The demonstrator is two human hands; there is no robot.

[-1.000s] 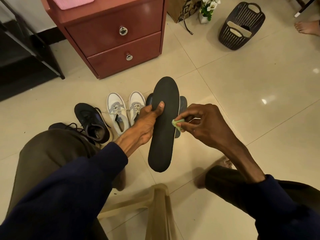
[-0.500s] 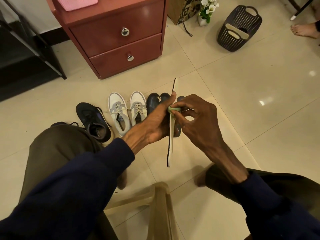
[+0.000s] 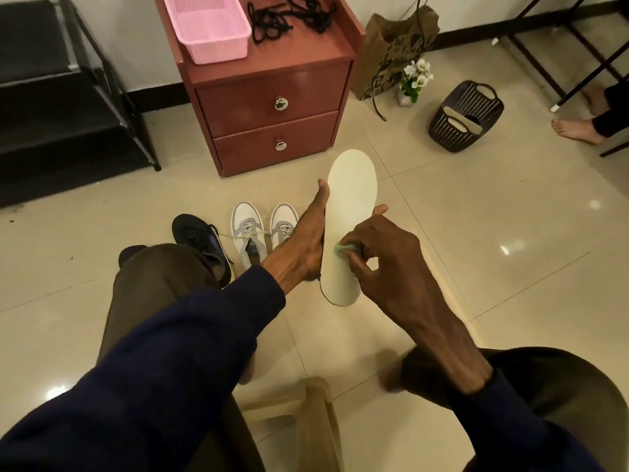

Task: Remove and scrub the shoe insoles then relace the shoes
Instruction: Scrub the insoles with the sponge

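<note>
A long insole (image 3: 350, 199) is held up over the floor, its pale cream side facing me. My left hand (image 3: 306, 240) grips its left edge, thumb up along the rim. My right hand (image 3: 377, 247) pinches a small green sponge (image 3: 343, 249) and presses it against the insole's lower half. On the floor behind stand a pair of white and grey laced sneakers (image 3: 258, 233) and a black shoe (image 3: 200, 240). Loose black laces (image 3: 286, 18) lie on top of the red drawer cabinet (image 3: 272, 107).
A pink basket (image 3: 211, 28) sits on the cabinet. A dark slatted basket (image 3: 466, 117) holding pale insoles stands at the right, near another person's bare foot (image 3: 575, 129). A paper bag (image 3: 391, 52), small flowers (image 3: 417, 78), a black rack (image 3: 68, 97) and a plastic stool (image 3: 306, 413) are around.
The insole has been turned over from its black side, through edge-on, to its cream side. My right hand with the sponge now rubs that cream face. The camera tilted up.
</note>
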